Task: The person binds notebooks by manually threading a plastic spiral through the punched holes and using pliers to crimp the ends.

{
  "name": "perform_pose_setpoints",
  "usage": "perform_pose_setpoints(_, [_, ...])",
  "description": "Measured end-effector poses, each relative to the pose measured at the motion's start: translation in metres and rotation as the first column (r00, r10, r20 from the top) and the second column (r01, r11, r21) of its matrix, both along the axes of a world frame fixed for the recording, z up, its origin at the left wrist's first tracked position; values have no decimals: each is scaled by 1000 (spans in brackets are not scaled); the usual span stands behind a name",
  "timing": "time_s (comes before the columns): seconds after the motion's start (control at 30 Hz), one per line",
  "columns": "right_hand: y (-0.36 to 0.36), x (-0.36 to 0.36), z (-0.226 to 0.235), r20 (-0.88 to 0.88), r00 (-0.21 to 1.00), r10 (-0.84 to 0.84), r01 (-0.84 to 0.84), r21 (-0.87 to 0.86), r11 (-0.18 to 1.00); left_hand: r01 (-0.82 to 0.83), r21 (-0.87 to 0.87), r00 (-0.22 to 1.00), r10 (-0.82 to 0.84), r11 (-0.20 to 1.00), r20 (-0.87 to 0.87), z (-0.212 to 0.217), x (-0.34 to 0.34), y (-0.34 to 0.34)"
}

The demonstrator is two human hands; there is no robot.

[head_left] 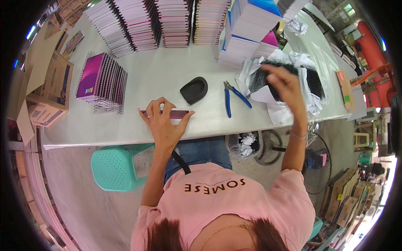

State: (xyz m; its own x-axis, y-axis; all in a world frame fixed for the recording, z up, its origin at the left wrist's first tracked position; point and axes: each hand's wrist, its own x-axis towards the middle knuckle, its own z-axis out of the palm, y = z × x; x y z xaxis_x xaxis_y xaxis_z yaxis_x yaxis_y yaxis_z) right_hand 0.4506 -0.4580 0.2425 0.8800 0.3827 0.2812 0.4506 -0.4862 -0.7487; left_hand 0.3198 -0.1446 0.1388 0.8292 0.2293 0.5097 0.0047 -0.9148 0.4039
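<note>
On the white worktable (167,71), seen from above the seated person:

Left hand: the left hand (164,121) lay over a thin notebook block (165,113) at the near table edge, fingers spread along its length and thumb hooked at the right end, pressing it flat rather than pinching it. That hold seemed meant to keep the punched edge squared and steady.

Right hand: the right hand (284,85) hovered over a heap of black spiral binding coils (261,77), fingers curled downward. Whether the fingertips had closed on a coil I could not tell, as the back of the hand hid them.

Coils: they sat in torn white wrapping paper (276,111) at the right, within easy reach of that hand.

Pliers: blue-handled pliers (232,96) lay between the two hands, handles pointing toward the person, untouched.

Black pad: a dark rounded pad (194,90) rested just left of the pliers, touching neither hand.

Bound notebooks: a row of spiral notebooks with magenta covers (102,81) leaned together at the left, apart from the unbound stock.

Stacks: tall stacks of unbound notebook blocks (159,21) lined the far edge.

Below the table: a teal plastic stool (115,165) stood by the person's knee, and a floor fan (316,161) stood to the right.
</note>
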Motion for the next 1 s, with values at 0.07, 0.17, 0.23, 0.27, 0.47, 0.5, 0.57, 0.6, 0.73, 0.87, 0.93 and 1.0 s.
perform_pose_setpoints(0.07, [41,-24,-7,-126,980,152,-155,-15,988,1,-3,1000,-1,1000,16,-1,2,-2])
perform_pose_setpoints(0.17, [88,-42,-34,-214,944,252,-239,85,967,-3,-2,1000,3,1000,22,-3,3,-4])
perform_pose_setpoints(0.23, [108,-45,-48,-234,935,265,-247,105,963,-9,-9,999,9,1000,39,-2,3,-4])
perform_pose_setpoints(0.27, [115,-46,-52,-243,931,271,-250,115,961,-13,-5,999,14,1000,36,-1,3,-4])
perform_pose_setpoints(0.47, [129,-48,-68,-281,931,233,-224,65,973,-27,-8,999,27,1000,33,-3,5,-7])
perform_pose_setpoints(0.5, [129,-48,-70,-274,932,238,-229,64,971,-23,-12,999,23,1000,34,-3,5,-7])
perform_pose_setpoints(0.57, [128,-47,-74,-262,933,247,-239,62,969,-18,-17,999,19,1000,31,-3,5,-8])
perform_pose_setpoints(0.6, [128,-48,-73,-262,933,246,-239,60,969,-19,-16,999,20,1000,27,-2,4,-8])
perform_pose_setpoints(0.73, [126,-50,-77,-231,934,272,-250,123,960,-9,-6,1000,9,1000,9,-1,5,-8])
perform_pose_setpoints(0.87, [128,-54,-80,-176,938,298,-264,192,945,11,-32,1000,-12,999,-19,2,3,-8])
perform_pose_setpoints(0.93, [130,-56,-85,-139,946,293,-259,219,941,12,-31,999,-13,999,-31,2,3,-8])
perform_pose_setpoints(1.0, [131,-54,-83,-84,950,300,-278,209,938,10,-39,999,-12,999,-47,3,3,-8])
